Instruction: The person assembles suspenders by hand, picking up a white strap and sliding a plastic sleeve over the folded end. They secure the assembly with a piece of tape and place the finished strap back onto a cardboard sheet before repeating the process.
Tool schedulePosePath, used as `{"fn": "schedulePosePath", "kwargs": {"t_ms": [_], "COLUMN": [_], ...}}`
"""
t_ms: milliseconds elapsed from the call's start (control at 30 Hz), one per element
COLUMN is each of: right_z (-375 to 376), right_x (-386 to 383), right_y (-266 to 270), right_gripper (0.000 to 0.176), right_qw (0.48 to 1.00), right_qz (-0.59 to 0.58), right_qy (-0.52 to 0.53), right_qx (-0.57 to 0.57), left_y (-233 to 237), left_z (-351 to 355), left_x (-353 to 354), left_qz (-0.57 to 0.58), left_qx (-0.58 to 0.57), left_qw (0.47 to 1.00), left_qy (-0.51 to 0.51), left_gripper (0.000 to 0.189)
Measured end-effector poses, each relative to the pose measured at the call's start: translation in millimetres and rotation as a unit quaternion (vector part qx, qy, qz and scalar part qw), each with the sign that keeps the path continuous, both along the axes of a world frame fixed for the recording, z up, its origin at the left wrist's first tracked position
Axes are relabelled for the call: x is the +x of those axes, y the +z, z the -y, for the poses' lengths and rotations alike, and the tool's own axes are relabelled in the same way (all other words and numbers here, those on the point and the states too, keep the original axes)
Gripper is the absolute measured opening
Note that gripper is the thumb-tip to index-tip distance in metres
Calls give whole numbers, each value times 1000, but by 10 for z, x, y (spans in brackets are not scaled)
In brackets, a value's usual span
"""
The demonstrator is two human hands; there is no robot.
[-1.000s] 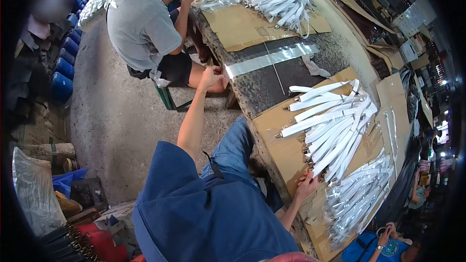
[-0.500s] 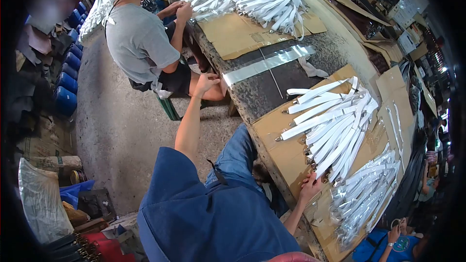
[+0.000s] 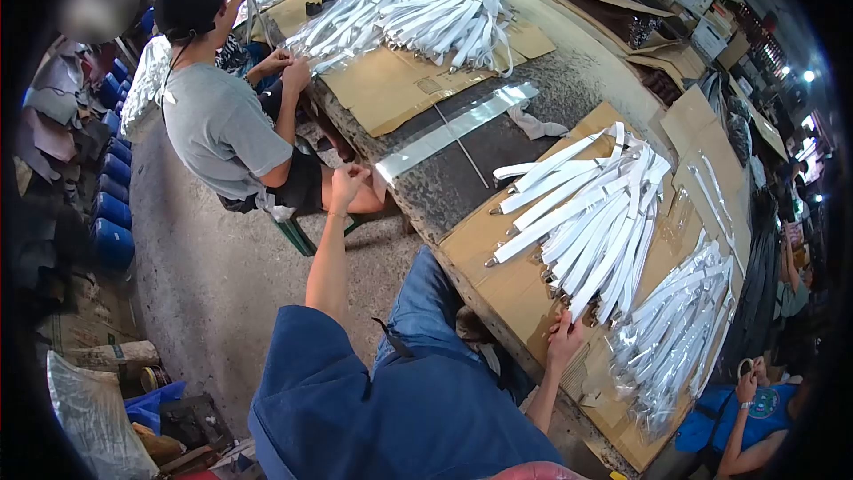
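A fanned pile of white suspenders [image 3: 591,222] with metal clips lies on cardboard at the table's right side. At the pile's near end, my right hand [image 3: 563,340] has its fingers closed on the clip end of one suspender strap. My left hand [image 3: 347,187] is in the air beside the table edge, fingers curled together; whatever they may hold is too small to make out. Close to it, a long clear plastic sleeve [image 3: 444,138] lies flat across the table, with a thin metal rod [image 3: 460,146] over it. Suspenders in clear plastic [image 3: 680,329] lie to the right.
On my left a seated co-worker [image 3: 227,124] handles something small beside another heap of white suspenders [image 3: 444,22] on cardboard [image 3: 382,107]. A crumpled cloth [image 3: 536,123] rests mid-table. Blue drums [image 3: 113,240] line the left wall. Another person [image 3: 755,413] is at lower right.
The whole view has shifted, with the table scene sliding left. My left hand's fingers look more curled than before. My right hand stays at the same strap end.
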State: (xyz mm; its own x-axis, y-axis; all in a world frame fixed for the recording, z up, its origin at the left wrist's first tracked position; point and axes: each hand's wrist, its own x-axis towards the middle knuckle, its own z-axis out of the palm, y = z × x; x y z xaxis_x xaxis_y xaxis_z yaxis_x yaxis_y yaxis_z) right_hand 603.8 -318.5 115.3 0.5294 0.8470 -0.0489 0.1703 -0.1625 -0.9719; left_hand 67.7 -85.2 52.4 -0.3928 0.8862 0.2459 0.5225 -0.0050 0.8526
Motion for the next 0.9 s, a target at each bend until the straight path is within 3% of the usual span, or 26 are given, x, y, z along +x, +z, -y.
{"fn": "schedulePosePath", "kwargs": {"t_ms": [100, 167, 233, 333, 467, 533, 600, 633, 667, 700, 800, 833, 900], "right_z": [-3, -1, 0, 5, 3, -5, 6, -17, 29, 15, 12, 17, 30], "right_x": [-15, 9, 0, -8, -21, -25, -11, 3, -11, -9, 27, 34, 49], "right_y": [36, -6, 13, 33, 41, 52, 90, 125, 110, 89, 19, 9, -1], "right_gripper": [27, 28, 28, 28, 28, 27, 27, 27, 27, 27, 29, 29, 27], "right_qw": [1000, 1000, 1000, 1000, 1000, 1000, 1000, 1000, 1000, 1000, 999, 1000, 999], "right_qz": [-7, -10, -14, -17, -28, -24, -22, -16, -16, -21, 34, 28, 40], "right_qy": [1, -3, 3, -1, -9, -7, -9, 9, 15, 4, 5, -4, 9], "right_qx": [-5, -7, -8, -3, 4, 2, -5, -1, 3, 4, 6, 6, -25], "left_y": [38, 345, 433, 547, 620, 656, 810, 999, 1427, 1711, 2597, 2809, 3148], "left_z": [33, 203, 322, 562, 911, 990, 1083, 1129, 1194, 1304, 1618, 1682, 1785], "left_x": [-30, 8, -23, -57, -151, -203, -341, -370, -380, -381, -341, -277, -7], "left_qz": [97, 109, 112, 205, 278, 346, 420, 414, 371, 353, 122, 120, -63], "left_qx": [24, -73, -76, -166, -180, -25, 128, 204, 297, 321, 372, 371, 312], "left_qw": [995, 991, 989, 959, 935, 938, 898, 886, 870, 864, 908, 910, 948], "left_qy": [-8, -38, -52, -105, -126, 13, 34, 41, 133, 161, 152, 142, 27], "left_gripper": [21, 24, 24, 21, 22, 20, 14, 25, 32, 34, 33, 33, 49]}}
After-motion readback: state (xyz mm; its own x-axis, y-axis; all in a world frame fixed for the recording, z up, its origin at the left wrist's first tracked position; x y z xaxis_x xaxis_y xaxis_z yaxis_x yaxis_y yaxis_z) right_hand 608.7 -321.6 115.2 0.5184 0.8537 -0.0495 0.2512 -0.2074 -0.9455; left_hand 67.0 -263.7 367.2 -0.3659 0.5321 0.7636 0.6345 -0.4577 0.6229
